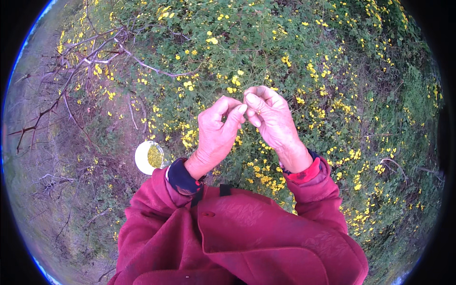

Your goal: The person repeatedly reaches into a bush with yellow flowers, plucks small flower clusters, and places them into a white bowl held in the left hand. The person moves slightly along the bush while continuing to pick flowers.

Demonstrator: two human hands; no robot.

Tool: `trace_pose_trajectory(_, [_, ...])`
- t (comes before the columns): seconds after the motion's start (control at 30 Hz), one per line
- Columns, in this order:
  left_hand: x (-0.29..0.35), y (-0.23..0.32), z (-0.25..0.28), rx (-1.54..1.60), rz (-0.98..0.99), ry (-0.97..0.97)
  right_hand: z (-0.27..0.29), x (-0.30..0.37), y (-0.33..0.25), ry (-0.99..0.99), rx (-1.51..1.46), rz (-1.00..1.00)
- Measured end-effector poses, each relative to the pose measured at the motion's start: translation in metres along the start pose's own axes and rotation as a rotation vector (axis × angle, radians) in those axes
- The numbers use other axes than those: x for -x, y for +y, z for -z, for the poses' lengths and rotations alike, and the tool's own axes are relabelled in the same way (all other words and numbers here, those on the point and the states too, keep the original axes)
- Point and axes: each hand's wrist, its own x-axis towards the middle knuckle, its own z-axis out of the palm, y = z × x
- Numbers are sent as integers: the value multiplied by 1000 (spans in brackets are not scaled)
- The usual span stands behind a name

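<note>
Outdoors, a green bush [285,61] full of yellow flowers covers the ground. One white bowl [148,157] sits below. Left hand [216,135] and right hand [270,116] meet, fingertips pinched together; what they pinch is too small to tell.

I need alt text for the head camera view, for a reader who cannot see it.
Two bare hands, left hand and right hand, meet fingertip to fingertip above a green bush with yellow flowers. A white bowl holding yellow bits sits lower left.

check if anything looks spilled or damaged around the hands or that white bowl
Nothing stands out. The white bowl sits upright on the ground with yellow flowers inside, none spilled beside it. Both hands, left hand and right hand, meet above the flowering bush.
</note>
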Motion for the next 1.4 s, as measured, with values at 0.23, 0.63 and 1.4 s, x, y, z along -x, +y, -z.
trace_pose_trajectory(0.23, [5,-13,-12,-170,-1,7,18,19,-4,-115,-70,-45])
trace_pose_trajectory(0.63, [16,-3,-26,-488,-178,-7,41,40,-22,3,276,46])
trace_pose_trajectory(1.4, [47,-38,12,-588,-119,-534,167,15,-85,263,-291,61])
